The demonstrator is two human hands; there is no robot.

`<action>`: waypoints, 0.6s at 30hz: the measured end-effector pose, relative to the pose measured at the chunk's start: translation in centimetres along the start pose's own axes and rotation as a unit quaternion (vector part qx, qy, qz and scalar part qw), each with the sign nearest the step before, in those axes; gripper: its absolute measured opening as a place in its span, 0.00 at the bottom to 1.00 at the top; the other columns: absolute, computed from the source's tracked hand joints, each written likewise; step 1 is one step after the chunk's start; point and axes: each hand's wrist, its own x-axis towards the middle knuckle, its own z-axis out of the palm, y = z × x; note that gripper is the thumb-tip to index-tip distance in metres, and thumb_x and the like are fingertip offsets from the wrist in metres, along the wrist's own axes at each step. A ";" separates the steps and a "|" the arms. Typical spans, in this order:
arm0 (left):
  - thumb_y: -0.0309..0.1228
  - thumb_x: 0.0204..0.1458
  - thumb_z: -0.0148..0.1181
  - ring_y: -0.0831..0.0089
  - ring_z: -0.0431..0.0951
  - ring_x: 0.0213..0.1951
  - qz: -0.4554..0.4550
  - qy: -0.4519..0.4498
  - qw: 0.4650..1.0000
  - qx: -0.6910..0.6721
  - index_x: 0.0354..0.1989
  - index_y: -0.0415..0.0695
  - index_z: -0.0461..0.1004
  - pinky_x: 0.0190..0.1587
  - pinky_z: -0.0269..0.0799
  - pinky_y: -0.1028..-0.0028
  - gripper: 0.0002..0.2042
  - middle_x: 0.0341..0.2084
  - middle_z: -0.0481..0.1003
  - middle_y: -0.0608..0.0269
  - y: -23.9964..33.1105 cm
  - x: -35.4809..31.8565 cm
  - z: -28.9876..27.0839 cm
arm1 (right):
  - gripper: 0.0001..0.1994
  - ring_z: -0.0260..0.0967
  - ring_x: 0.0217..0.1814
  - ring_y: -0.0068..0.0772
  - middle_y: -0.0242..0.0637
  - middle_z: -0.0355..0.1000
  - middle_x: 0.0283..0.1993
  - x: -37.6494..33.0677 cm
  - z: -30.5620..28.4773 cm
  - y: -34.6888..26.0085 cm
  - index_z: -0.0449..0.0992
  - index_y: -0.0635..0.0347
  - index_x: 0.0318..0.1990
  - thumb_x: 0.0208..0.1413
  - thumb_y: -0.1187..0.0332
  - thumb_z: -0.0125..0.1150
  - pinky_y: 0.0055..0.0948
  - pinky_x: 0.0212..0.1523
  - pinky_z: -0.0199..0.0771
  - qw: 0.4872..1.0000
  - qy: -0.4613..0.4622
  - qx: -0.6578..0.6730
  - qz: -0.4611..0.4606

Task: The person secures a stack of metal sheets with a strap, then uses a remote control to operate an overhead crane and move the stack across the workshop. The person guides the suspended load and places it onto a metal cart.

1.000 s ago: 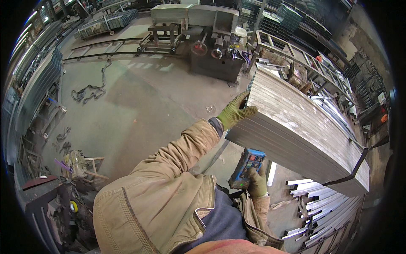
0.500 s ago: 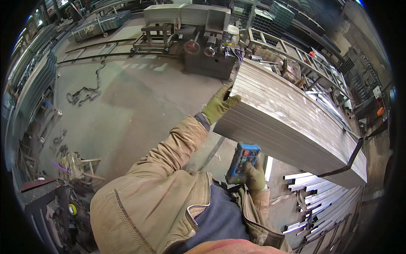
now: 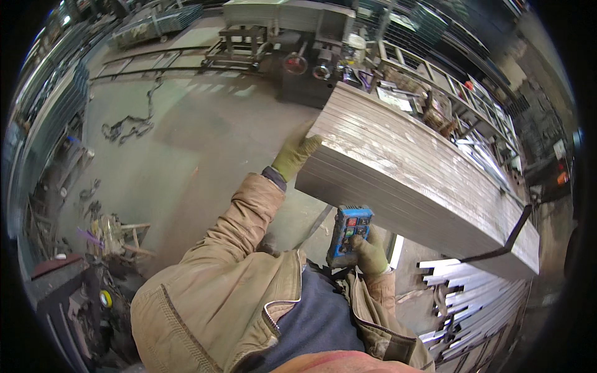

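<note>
My left hand (image 3: 296, 154), in an olive work glove, grips the left end of a long bundle of rectangular metal tubes (image 3: 398, 152). Its thumb lies at the top edge; the other fingers are blurred and partly hidden along the end face. A black strap (image 3: 515, 233) wraps the bundle near its right end. In my gloved right hand (image 3: 372, 252) is a blue and black handheld remote control (image 3: 349, 231), held upright before my chest with the thumb over its coloured buttons. The bundle stands above the floor, beyond the remote.
Loose shiny tubes (image 3: 476, 298) lie below the bundle at right. Behind it stand a metal rack (image 3: 429, 68) and a dark machine (image 3: 305, 84). A dark strap (image 3: 134, 124) lies on the floor at left. Tube stacks (image 3: 56, 112) line the far left.
The bundle's left end has swung left, my left hand moving with it, while its strapped right end stays nearly in place. The remote in my right hand has shifted slightly left.
</note>
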 end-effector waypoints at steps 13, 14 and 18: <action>0.40 0.61 0.70 0.69 0.70 0.63 0.021 0.038 0.998 -0.051 0.73 0.39 0.60 0.66 0.68 0.68 0.37 0.63 0.71 0.55 2.5 -2.9 -1.7 | 0.40 0.77 0.55 0.35 0.40 0.77 0.59 1.8 4.5 -3.6 0.68 0.60 0.68 0.49 0.61 0.82 0.37 0.54 0.81 0.994 -0.100 0.039 0.027; 0.40 0.61 0.70 0.68 0.70 0.63 0.032 0.028 0.997 -0.059 0.73 0.39 0.59 0.66 0.67 0.68 0.37 0.63 0.70 0.55 4.3 -3.6 -3.2 | 0.39 0.77 0.55 0.35 0.40 0.77 0.58 1.3 6.8 -3.8 0.68 0.60 0.68 0.49 0.62 0.81 0.37 0.54 0.81 0.992 -0.116 0.035 0.026; 0.41 0.61 0.69 0.64 0.65 0.68 0.028 0.031 0.999 -0.031 0.74 0.36 0.56 0.72 0.60 0.65 0.39 0.68 0.67 0.49 6.6 -5.2 -3.9 | 0.36 0.78 0.55 0.35 0.39 0.78 0.57 1.4 8.6 -4.7 0.69 0.59 0.67 0.52 0.64 0.79 0.38 0.54 0.80 0.985 -0.169 0.030 0.032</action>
